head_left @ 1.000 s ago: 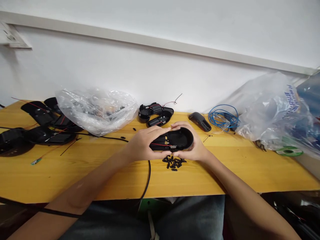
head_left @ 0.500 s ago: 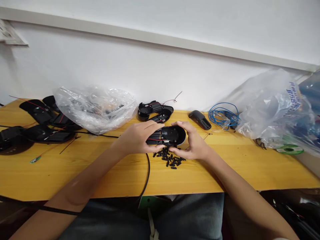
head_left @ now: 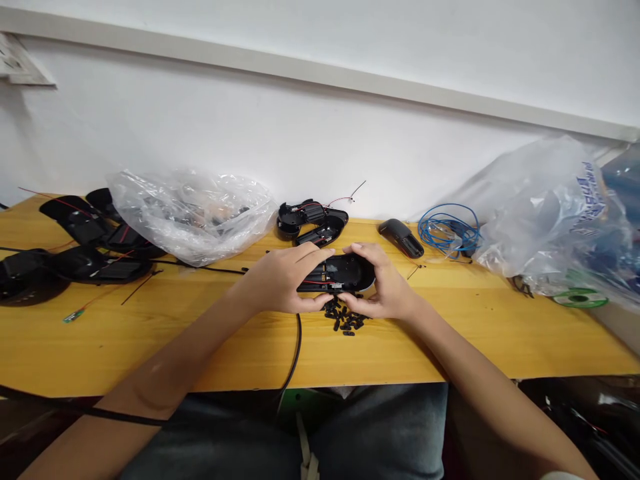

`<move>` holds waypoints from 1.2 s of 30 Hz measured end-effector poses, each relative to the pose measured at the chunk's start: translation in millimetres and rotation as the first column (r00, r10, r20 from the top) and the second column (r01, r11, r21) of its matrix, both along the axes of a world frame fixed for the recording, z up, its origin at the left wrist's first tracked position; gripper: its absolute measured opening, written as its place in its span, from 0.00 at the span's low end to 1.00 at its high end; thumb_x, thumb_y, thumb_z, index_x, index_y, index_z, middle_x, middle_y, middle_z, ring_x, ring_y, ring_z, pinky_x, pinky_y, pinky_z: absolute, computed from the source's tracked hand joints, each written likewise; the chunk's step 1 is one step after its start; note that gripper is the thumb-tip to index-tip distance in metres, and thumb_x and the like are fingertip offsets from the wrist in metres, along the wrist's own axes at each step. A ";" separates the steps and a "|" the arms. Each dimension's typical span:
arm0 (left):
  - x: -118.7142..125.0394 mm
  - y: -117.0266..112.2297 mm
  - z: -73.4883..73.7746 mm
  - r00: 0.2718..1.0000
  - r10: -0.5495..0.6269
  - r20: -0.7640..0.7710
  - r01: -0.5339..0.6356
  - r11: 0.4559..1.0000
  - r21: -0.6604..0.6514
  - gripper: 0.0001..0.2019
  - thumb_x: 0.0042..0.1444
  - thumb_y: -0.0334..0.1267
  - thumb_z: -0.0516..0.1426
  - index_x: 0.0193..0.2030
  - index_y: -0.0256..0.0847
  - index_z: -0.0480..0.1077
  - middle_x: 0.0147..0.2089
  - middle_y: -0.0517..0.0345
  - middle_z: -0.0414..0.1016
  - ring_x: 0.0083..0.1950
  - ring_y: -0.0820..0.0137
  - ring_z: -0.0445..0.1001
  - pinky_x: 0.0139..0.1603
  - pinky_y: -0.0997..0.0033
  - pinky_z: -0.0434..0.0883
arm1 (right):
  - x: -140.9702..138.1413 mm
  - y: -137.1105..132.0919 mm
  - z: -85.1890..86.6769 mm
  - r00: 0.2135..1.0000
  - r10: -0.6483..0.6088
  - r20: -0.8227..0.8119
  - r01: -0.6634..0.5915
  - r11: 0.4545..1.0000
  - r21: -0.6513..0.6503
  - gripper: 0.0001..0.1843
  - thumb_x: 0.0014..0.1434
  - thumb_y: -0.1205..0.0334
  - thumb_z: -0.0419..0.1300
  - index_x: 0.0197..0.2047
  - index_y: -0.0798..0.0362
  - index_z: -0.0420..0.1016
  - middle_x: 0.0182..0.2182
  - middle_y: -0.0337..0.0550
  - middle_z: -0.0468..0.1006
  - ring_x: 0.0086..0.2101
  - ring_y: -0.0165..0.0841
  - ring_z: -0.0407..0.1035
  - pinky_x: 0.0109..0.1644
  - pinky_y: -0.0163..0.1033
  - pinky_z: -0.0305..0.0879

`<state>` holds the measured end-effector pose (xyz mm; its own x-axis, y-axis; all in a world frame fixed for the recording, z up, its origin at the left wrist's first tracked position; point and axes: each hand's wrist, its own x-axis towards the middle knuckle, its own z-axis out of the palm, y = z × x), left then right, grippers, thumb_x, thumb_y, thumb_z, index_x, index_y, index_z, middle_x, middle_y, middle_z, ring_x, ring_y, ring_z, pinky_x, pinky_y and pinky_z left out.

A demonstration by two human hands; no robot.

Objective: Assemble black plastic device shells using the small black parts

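Observation:
Between my hands is an opened black plastic housing [head_left: 345,270], hollow side up, with a red wire and a small white connector inside. My left hand [head_left: 287,277] grips its left end, fingers over the far edge and thumb along the near edge. Curled round the rounded right end is my right hand [head_left: 383,283], its thumb on the near side. A pile of small black plastic pieces [head_left: 347,323] lies on the table just below the housing, partly covered by it and my right thumb.
Wired black housings [head_left: 90,240] and a clear plastic bag [head_left: 193,217] sit at the left. Behind my hands lie more open housings [head_left: 313,220], a closed black device [head_left: 401,238] and a blue cable coil [head_left: 447,230]. A large plastic bag [head_left: 555,207] and a green-rimmed spool [head_left: 580,298] stand right.
My right hand has closed in on the housing's right end, where a gap showed before. My left hand and the housing have shifted slightly to the right.

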<state>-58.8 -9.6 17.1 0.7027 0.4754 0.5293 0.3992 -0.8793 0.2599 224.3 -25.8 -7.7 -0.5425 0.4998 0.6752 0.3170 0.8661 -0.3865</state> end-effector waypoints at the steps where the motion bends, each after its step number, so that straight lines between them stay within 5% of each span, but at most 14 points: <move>1: 0.5 -0.7 -0.1 1.000 -0.001 0.010 0.001 1.000 -0.013 0.33 0.64 0.48 0.66 0.72 0.36 0.70 0.59 0.38 0.82 0.57 0.48 0.84 0.55 0.52 0.83 | -0.7 -0.4 0.1 1.000 0.011 -0.011 -0.011 1.000 0.003 0.53 0.61 0.59 0.76 0.79 0.41 0.52 0.65 0.57 0.74 0.63 0.56 0.74 0.69 0.65 0.74; 7: 5.3 -4.8 -2.9 0.999 -0.035 0.039 0.035 0.999 0.015 0.31 0.60 0.49 0.66 0.68 0.40 0.73 0.53 0.45 0.84 0.49 0.52 0.85 0.45 0.60 0.81 | -9.8 -5.8 -7.0 0.995 0.045 -0.091 -0.052 0.996 -0.076 0.55 0.56 0.56 0.78 0.76 0.38 0.49 0.64 0.56 0.72 0.62 0.57 0.73 0.68 0.69 0.72; 16: 9.3 -10.9 -5.3 0.994 -0.076 0.081 0.076 0.997 0.011 0.25 0.59 0.47 0.64 0.62 0.41 0.72 0.46 0.50 0.83 0.42 0.58 0.83 0.39 0.63 0.77 | -21.1 -16.0 -15.3 0.980 0.064 -0.187 -0.075 0.996 -0.052 0.50 0.63 0.52 0.71 0.75 0.36 0.43 0.57 0.53 0.68 0.56 0.52 0.72 0.60 0.67 0.75; 24: 22.0 -19.2 -19.4 0.967 -0.021 0.254 0.073 0.978 -0.196 0.23 0.60 0.47 0.63 0.60 0.42 0.73 0.49 0.49 0.84 0.44 0.59 0.84 0.45 0.62 0.78 | -28.3 -24.9 -11.8 0.957 -0.020 -0.291 -0.035 0.982 -0.183 0.36 0.65 0.46 0.68 0.63 0.38 0.49 0.54 0.49 0.67 0.55 0.52 0.70 0.59 0.65 0.73; 30: 31.3 -27.9 -15.1 0.947 0.057 0.316 0.087 0.903 -0.421 0.16 0.64 0.44 0.63 0.55 0.41 0.75 0.44 0.54 0.84 0.40 0.64 0.81 0.43 0.65 0.76 | -34.1 -28.4 -14.4 0.934 -0.103 -0.341 -0.004 0.954 -0.299 0.28 0.72 0.39 0.61 0.61 0.39 0.51 0.53 0.49 0.66 0.54 0.48 0.69 0.59 0.60 0.73; 33: 34.5 -23.5 -17.9 0.944 0.116 0.309 0.059 0.863 -0.502 0.14 0.66 0.46 0.62 0.52 0.41 0.76 0.40 0.56 0.83 0.36 0.65 0.78 0.39 0.66 0.73 | -31.0 -19.3 -18.8 0.934 -0.093 -0.344 -0.030 0.941 -0.336 0.28 0.74 0.39 0.60 0.63 0.40 0.51 0.54 0.49 0.66 0.54 0.47 0.69 0.60 0.58 0.73; 36: 36.3 -15.0 -20.1 0.943 0.133 0.306 0.023 0.888 -0.459 0.14 0.65 0.47 0.62 0.51 0.41 0.77 0.41 0.54 0.84 0.38 0.63 0.81 0.43 0.64 0.76 | -28.5 -7.3 -20.1 0.934 -0.105 -0.341 -0.043 0.916 -0.399 0.36 0.71 0.35 0.63 0.68 0.40 0.47 0.56 0.51 0.67 0.56 0.48 0.70 0.63 0.59 0.73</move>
